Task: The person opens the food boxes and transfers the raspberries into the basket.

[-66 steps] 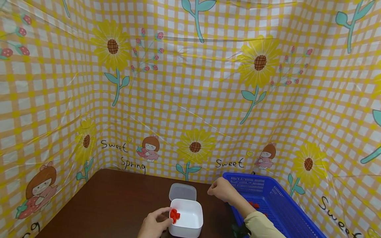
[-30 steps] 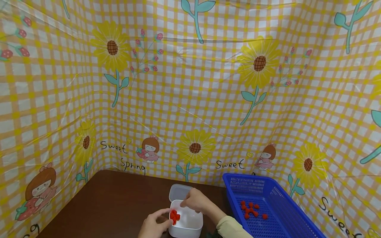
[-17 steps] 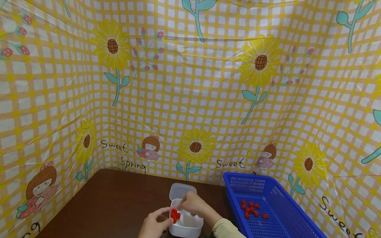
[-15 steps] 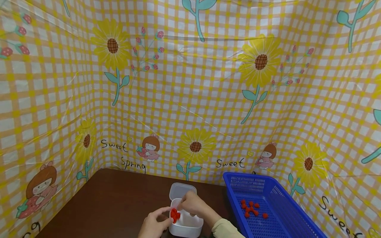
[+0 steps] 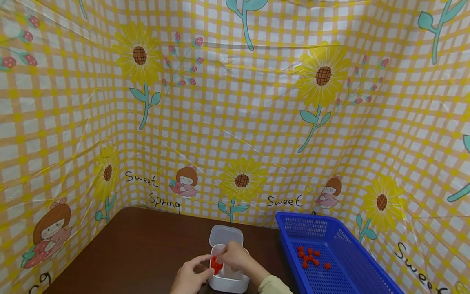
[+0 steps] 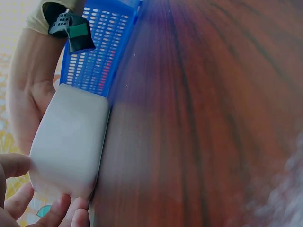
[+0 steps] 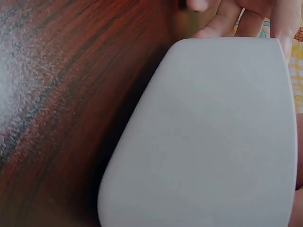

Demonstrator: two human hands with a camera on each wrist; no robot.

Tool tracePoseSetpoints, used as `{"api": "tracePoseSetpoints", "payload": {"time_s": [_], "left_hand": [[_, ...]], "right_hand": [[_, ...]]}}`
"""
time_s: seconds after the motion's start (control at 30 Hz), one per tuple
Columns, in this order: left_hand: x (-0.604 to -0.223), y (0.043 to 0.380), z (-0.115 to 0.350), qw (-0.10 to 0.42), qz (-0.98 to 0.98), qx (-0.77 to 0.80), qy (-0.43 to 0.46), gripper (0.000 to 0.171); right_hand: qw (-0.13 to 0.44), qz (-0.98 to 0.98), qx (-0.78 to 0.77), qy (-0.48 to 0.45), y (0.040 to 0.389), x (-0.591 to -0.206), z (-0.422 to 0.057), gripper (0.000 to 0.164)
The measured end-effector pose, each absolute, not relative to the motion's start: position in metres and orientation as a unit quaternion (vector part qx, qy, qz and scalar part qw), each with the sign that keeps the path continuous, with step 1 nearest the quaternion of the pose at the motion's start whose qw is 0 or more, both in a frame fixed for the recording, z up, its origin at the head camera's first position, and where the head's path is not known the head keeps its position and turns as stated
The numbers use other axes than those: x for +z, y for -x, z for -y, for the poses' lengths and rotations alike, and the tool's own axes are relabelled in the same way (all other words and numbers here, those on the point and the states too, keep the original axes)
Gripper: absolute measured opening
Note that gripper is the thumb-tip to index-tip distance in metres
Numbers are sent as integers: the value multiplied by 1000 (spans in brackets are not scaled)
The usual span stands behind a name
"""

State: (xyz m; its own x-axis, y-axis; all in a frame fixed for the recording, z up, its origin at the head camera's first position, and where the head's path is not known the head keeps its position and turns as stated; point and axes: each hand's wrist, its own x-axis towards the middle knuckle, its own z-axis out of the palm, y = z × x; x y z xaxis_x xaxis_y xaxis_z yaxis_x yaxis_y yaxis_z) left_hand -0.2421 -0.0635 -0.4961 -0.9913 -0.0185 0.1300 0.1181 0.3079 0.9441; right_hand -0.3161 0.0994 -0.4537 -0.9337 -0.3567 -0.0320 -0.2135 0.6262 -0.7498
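In the head view, my left hand [image 5: 189, 275] grips the left end of an open white plastic box [image 5: 229, 284], index finger at the rim and thumb on the near side. Small red pieces [image 5: 216, 266] lie inside, against the left wall. My right hand [image 5: 233, 256] reaches down into the box with curled fingers, fingertips right beside the red pieces; whether it pinches one I cannot tell. From the left wrist, the box's smooth side [image 6: 71, 137] shows with left fingertips [image 6: 59, 208] against its end. The right wrist view is mostly filled by the box wall [image 7: 203, 132].
A translucent lid [image 5: 225, 235] lies just behind the box on the dark brown table [image 5: 147, 249]. At the right stands a blue perforated basket [image 5: 352, 261] with several small red pieces [image 5: 309, 258] in it. A checked, flower-printed cloth [image 5: 235, 102] walls the table's back and sides.
The right hand has moved left from beside the basket and down into the box, uncovering the red pieces in the basket. The left hand has stayed at the box's left end.
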Motion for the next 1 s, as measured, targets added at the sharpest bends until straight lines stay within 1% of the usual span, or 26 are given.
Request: {"api": "tracePoseSetpoints", "payload": {"time_s": [0.23,0.4,0.53,0.8,1.0], "left_hand": [[-495,242,63,59,804,-591,28,42],[-495,243,63,47,802,-594,24,40],[-496,243,63,50,803,-594,26,40],[-497,244,63,53,804,-592,24,41],[-496,244,64,52,807,-588,19,43]], "right_hand": [[65,-900,-397,169,317,-459,-100,19],[33,-906,-379,185,318,-466,-101,19],[8,-912,-361,195,317,-470,-102,18],[12,-908,-366,204,315,-469,-101,16],[24,-902,-389,188,315,-471,-100,16]]}}
